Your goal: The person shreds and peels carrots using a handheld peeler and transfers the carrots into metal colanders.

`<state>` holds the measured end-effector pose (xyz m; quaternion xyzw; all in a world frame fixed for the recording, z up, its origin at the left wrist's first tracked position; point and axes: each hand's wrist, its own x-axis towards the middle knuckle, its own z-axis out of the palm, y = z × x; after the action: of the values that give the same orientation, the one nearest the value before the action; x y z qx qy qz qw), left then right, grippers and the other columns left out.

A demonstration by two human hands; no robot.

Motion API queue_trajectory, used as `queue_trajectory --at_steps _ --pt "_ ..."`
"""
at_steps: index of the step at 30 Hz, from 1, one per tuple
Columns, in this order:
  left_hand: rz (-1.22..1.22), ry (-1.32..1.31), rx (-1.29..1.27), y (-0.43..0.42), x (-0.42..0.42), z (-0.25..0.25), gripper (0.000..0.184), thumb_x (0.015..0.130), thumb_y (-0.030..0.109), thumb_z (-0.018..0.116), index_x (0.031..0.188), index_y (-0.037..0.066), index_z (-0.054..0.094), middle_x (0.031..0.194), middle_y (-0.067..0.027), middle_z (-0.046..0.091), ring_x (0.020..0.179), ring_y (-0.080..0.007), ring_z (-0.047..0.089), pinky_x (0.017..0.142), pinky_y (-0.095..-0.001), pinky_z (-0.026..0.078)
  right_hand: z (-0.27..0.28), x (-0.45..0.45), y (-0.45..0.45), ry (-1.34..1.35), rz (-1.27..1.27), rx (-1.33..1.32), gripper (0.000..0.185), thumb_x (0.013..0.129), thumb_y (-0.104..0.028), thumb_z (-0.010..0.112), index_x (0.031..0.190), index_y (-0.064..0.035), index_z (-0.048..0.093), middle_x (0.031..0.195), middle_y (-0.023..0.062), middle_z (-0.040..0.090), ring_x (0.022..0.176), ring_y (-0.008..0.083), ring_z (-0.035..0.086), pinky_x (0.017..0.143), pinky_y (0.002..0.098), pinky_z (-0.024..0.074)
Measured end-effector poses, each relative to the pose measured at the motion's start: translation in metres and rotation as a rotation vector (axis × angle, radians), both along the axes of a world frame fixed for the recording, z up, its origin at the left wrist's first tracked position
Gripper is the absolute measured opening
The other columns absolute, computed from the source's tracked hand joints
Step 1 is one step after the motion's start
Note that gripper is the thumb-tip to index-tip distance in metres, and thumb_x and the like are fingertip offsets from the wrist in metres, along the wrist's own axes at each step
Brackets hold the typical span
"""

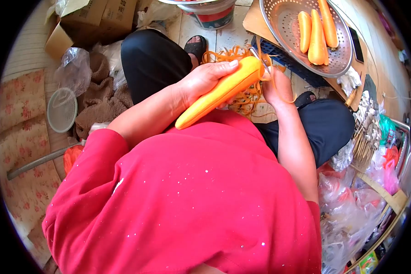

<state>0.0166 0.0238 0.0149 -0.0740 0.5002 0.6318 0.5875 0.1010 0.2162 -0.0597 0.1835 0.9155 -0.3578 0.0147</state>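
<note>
A large orange carrot (pixel 219 95) lies slanted across the middle of the view, its thick end toward the upper right. My left hand (pixel 210 80) is wrapped round it, thumb on top. At the carrot's thick end, my right hand (pixel 277 86) is closed on a peeler (pixel 259 57), whose metal head touches or nearly touches the carrot; its handle is mostly hidden. Thin orange peelings (pixel 247 102) hang by the peeler and lie on the floor below.
Peeled carrots (pixel 316 39) rest in a perforated metal colander (pixel 283 34) at the upper right, beside a phone (pixel 356 44). A bucket (pixel 210 16) stands at the top. Cardboard box (pixel 93 20) and clear lid (pixel 62 109) are left; plastic bags (pixel 347 205) and skewers (pixel 364 144) are right.
</note>
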Motion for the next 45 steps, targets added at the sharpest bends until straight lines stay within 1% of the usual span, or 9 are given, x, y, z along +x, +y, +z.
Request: queue_trajectory --at_steps 6,9,18,22,24,27,30,40,45 --pt "0.129 -0.015 0.087 -0.008 -0.032 -0.013 0.054 0.098 0.046 0.035 0.125 0.002 0.050 0.099 -0.0198 0.065 0.061 -0.0221 0.062 0.050 -0.0304 0.051 0.018 0.006 -0.014 0.089 -0.158 -0.039 0.031 0.094 -0.028 0.049 0.086 0.0003 0.058 0.077 0.0240 0.061 0.076 0.0413 0.061 0.067 0.0471 0.0456" --pt "0.204 0.027 0.096 -0.006 -0.043 -0.023 0.051 0.098 0.046 0.035 0.120 0.002 0.052 0.095 -0.0175 0.064 0.060 -0.0212 0.060 0.049 -0.0301 0.051 0.039 0.019 -0.037 0.204 -0.082 -0.231 0.021 0.094 -0.019 0.051 0.086 -0.0009 0.059 0.070 0.0148 0.059 0.066 0.0258 0.060 0.061 0.0339 0.0453" --pt "0.430 -0.064 -0.049 0.012 -0.046 -0.029 0.051 0.099 0.047 0.035 0.111 0.001 0.054 0.087 -0.0120 0.062 0.062 -0.0198 0.060 0.050 -0.0315 0.053 0.061 0.029 -0.071 0.432 0.305 -0.189 0.016 0.091 -0.019 0.055 0.086 -0.0034 0.055 0.074 0.0184 0.058 0.071 0.0393 0.059 0.062 0.0445 0.0479" --pt "0.374 -0.026 -0.066 0.019 -0.026 -0.026 0.051 0.099 0.047 0.034 0.112 0.003 0.055 0.084 -0.0123 0.062 0.062 -0.0211 0.060 0.047 -0.0299 0.050 0.036 0.018 -0.057 0.297 0.077 -0.116 0.023 0.092 -0.023 0.051 0.084 -0.0025 0.056 0.073 0.0202 0.058 0.071 0.0417 0.058 0.064 0.0471 0.0454" --pt "0.067 -0.056 -0.035 0.007 -0.020 -0.024 0.050 0.100 0.045 0.033 0.114 0.002 0.055 0.086 -0.0137 0.062 0.060 -0.0219 0.058 0.048 -0.0303 0.050 0.016 0.005 -0.031 0.276 -0.106 -0.139 0.026 0.093 -0.024 0.048 0.083 -0.0016 0.057 0.072 0.0217 0.058 0.069 0.0418 0.058 0.064 0.0480 0.0441" --pt "-0.074 -0.131 0.223 -0.002 -0.018 -0.019 0.050 0.100 0.044 0.034 0.118 0.002 0.054 0.087 -0.0146 0.064 0.063 -0.0229 0.061 0.050 -0.0310 0.052 0.001 -0.001 -0.001 -0.106 -0.119 -0.236 0.030 0.094 -0.025 0.046 0.084 0.0003 0.058 0.072 0.0230 0.058 0.070 0.0393 0.059 0.065 0.0468 0.0433" --pt "0.038 -0.063 0.146 -0.002 -0.030 -0.019 0.054 0.099 0.047 0.033 0.123 0.002 0.053 0.095 -0.0171 0.066 0.066 -0.0232 0.064 0.050 -0.0322 0.052 -0.004 -0.003 -0.015 0.212 -0.224 -0.314 0.032 0.094 -0.027 0.046 0.085 0.0006 0.058 0.069 0.0215 0.058 0.068 0.0382 0.059 0.066 0.0463 0.0434" --pt "0.486 -0.009 -0.033 0.014 -0.051 -0.034 0.052 0.097 0.050 0.036 0.106 0.002 0.054 0.080 -0.0110 0.059 0.060 -0.0181 0.058 0.049 -0.0296 0.052 0.073 0.031 -0.072 0.367 0.225 -0.306 0.013 0.089 -0.016 0.058 0.083 -0.0042 0.055 0.072 0.0183 0.059 0.066 0.0378 0.060 0.058 0.0427 0.0472" --pt "0.403 -0.033 -0.002 0.018 -0.039 -0.033 0.049 0.099 0.047 0.035 0.111 0.003 0.053 0.083 -0.0110 0.060 0.060 -0.0203 0.058 0.049 -0.0310 0.050 0.061 0.025 -0.066 0.358 0.197 -0.145 0.019 0.089 -0.019 0.057 0.080 -0.0036 0.052 0.071 0.0201 0.058 0.068 0.0421 0.058 0.059 0.0465 0.0460"
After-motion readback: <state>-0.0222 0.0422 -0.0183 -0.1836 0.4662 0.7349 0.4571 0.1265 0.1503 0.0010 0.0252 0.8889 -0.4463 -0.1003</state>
